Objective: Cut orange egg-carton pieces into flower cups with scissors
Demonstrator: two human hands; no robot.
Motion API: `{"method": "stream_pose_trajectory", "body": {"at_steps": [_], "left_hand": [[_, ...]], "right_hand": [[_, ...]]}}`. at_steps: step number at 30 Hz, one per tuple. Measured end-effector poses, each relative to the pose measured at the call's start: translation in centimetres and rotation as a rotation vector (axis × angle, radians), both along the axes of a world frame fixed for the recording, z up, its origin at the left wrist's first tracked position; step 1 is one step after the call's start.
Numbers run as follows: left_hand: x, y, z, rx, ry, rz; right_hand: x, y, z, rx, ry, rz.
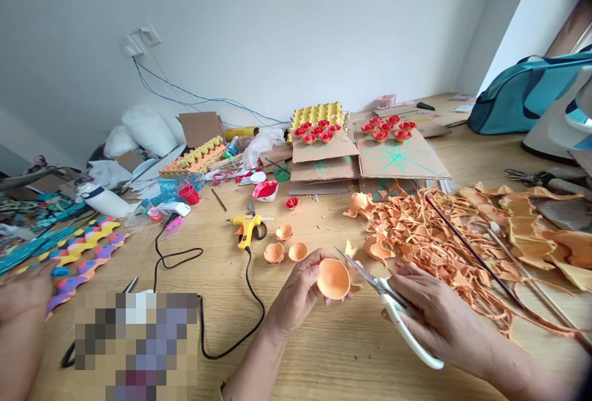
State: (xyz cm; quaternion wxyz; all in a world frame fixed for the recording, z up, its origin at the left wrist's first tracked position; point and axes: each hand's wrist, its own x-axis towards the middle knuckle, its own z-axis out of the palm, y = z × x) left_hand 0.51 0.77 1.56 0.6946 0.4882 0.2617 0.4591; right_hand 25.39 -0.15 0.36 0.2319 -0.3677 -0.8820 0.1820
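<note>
My left hand [298, 293] pinches one smooth orange pulp cup [333, 279]; my right hand [432, 318] grips white-handled steel scissors [377, 284]; perhaps three more cups [298, 251] lie farther left.

Left hand [300, 290] holds orange cup [333, 278]; right hand [432, 314] grips scissors [386, 293].

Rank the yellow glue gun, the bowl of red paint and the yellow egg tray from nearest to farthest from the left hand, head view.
1. yellow glue gun, on the table just up-left of the left hand.
2. bowl of red paint, farther back, behind the gun.
3. yellow egg tray, at the back near the wall.
</note>
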Motion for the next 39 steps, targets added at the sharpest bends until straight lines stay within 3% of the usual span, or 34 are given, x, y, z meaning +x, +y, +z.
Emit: {"method": "stream_pose_trajectory", "body": {"at_steps": [8,18,26,31,39], "left_hand": [[0.5,0.0,0.3,-0.04,0.018,0.037],[0.6,0.5,0.0,-0.143,-0.107,0.119],[0.9,0.3,0.3,-0.067,0.134,0.218],[1.0,0.4,0.0,-0.004,0.162,0.13],[1.3,0.1,0.5,-0.053,0.26,0.157]], "right_hand": [[-0.3,0.3,0.2,0.004,0.002,-0.033],[-0.3,0.7,0.3,0.055,0.022,-0.134],[-0.4,0.6,0.6,0.062,0.023,-0.163],[-0.4,0.5,0.7,0.042,0.04,-0.179],[-0.6,0.6,0.5,0.039,0.014,-0.173]]}}
